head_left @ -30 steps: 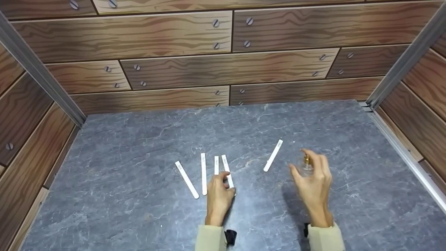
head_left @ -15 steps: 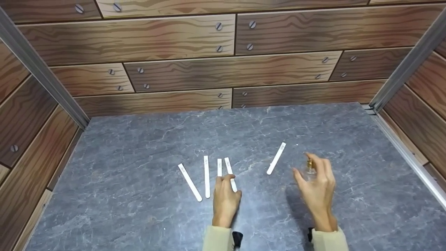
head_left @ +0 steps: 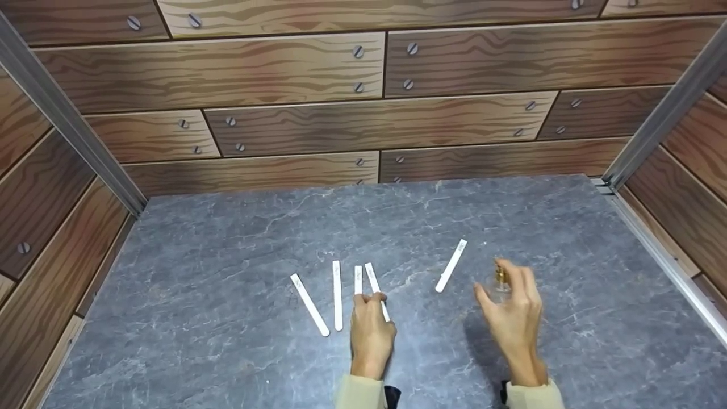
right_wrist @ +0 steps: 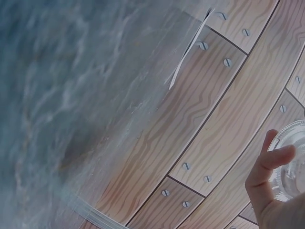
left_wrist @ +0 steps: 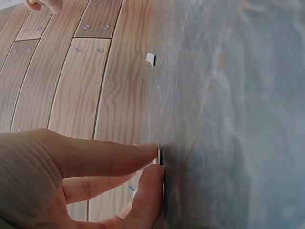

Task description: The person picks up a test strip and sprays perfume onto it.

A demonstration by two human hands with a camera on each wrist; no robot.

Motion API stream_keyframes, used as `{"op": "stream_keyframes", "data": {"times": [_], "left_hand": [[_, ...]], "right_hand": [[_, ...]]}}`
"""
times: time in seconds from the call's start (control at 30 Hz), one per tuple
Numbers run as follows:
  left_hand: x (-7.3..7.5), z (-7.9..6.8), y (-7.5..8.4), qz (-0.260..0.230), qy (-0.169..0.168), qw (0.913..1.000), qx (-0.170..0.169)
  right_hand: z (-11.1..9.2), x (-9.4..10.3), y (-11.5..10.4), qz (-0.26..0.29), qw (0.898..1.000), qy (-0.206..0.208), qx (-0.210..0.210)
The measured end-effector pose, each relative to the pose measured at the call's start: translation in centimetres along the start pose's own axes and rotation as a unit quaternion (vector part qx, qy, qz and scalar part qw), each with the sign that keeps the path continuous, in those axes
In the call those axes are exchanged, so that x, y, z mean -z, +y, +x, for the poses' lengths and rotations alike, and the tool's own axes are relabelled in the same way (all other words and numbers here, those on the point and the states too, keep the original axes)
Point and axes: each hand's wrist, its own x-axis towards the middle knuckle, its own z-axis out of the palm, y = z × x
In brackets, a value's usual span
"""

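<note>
My left hand (head_left: 372,338) is low over the table at the rightmost of a group of white paper strips. In the left wrist view, the thumb and a finger of my left hand (left_wrist: 109,167) pinch the edge of that white strip (left_wrist: 158,155). Part of the strip beside it (head_left: 358,280) is hidden under the knuckles. My right hand (head_left: 518,318) holds a small clear glass spray bottle (head_left: 502,284) with a gold top. The round glass base (right_wrist: 291,167) of the bottle shows in the right wrist view, with fingers curled at its side.
Two more strips, one slanted (head_left: 309,305) and one nearly straight (head_left: 337,295), lie left of my left hand. Another strip (head_left: 451,266) lies apart between the hands. Wood-patterned walls (head_left: 295,68) and metal posts (head_left: 661,113) bound the grey marbled table (head_left: 227,250).
My left hand has shifted slightly right, its fingers drawing in on the rightmost strip. My right hand keeps the bottle in nearly the same place. The head view has tilted a little.
</note>
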Motion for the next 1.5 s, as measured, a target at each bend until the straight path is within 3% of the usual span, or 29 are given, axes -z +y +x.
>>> {"op": "stream_keyframes", "data": {"times": [0.33,1.0,1.1,1.37,1.5], "left_hand": [[0.1,-0.2,0.1,0.006,0.004,1.0000,-0.003],[0.6,-0.5,0.3,-0.017,-0.035,0.9992,0.013],[0.7,-0.7,0.0,-0.012,-0.037,0.9992,0.002],[0.8,-0.5,-0.4,-0.008,-0.056,0.9963,-0.064],[0.9,-0.4,-0.7,-0.029,-0.063,0.9955,-0.064]], "right_hand": [[0.0,0.1,0.0,-0.006,1.000,-0.005,-0.001],[-0.3,0.6,-0.1,0.003,1.000,0.006,-0.002],[-0.5,0.3,-0.1,0.003,1.000,0.006,-0.002],[-0.5,0.4,0.0,0.002,1.000,0.001,0.001],[-0.4,0.2,-0.2,0.009,1.000,-0.006,-0.005]]}}
